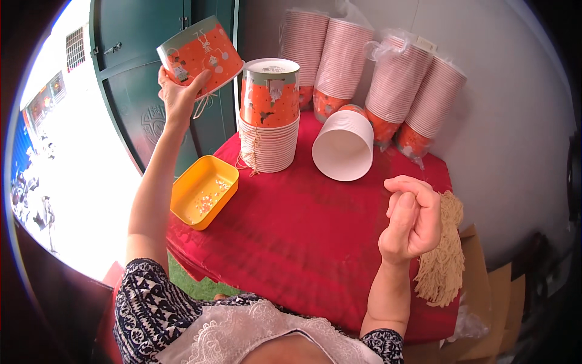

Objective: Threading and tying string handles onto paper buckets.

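Note:
My left hand (pixel 177 96), raised at the far left, grips an orange paper bucket (pixel 209 57) with a green band and printed figures. It is tilted, its white rim downward, and a pale string loop (pixel 202 105) hangs under it. Just right of it stands a stack of upturned matching buckets (pixel 270 103), with strings dangling down its left side. My right hand (pixel 414 217) is held above the table's right side, fingers curled and thumb pressed against them; whatever it may hold is hidden. Beside it lies a bundle of beige strings (pixel 441 255).
A yellow plastic tray (pixel 197 182) with small pale bits sits at the table's left edge. One bucket (pixel 342 148) lies on its side, mouth toward me. Several tall plastic-wrapped bucket stacks (pixel 394 79) lean by the wall. A red cloth covers the table (pixel 291 242); cardboard (pixel 500 297) stands at right.

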### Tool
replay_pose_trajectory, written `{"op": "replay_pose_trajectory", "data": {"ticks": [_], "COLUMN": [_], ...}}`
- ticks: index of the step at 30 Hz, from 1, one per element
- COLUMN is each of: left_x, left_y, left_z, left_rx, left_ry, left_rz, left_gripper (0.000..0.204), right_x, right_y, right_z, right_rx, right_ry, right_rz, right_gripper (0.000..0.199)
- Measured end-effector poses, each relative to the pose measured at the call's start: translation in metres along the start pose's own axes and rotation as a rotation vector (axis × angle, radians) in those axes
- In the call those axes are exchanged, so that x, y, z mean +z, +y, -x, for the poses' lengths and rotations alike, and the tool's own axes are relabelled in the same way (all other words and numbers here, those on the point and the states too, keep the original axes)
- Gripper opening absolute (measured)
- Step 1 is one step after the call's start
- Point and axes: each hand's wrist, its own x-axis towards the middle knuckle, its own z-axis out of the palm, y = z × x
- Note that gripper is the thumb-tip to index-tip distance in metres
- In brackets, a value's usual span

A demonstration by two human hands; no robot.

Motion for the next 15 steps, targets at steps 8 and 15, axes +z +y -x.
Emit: {"op": "replay_pose_trajectory", "data": {"ticks": [8, 15], "left_x": [0.059, 0.105], "left_y": [-0.027, -0.022], "left_z": [-0.022, -0.014], "left_rx": [-0.105, -0.064], "left_ry": [-0.11, -0.235], "left_rz": [0.397, 0.369], "left_gripper": [0.109, 0.122], "right_x": [-0.003, -0.003], "right_y": [-0.005, -0.004], "right_z": [0.001, -0.003], "right_rx": [0.015, -0.062], "right_ry": [-0.028, -0.019], "right_rz": [0.052, 0.105], "right_gripper": [0.009, 0.008]}}
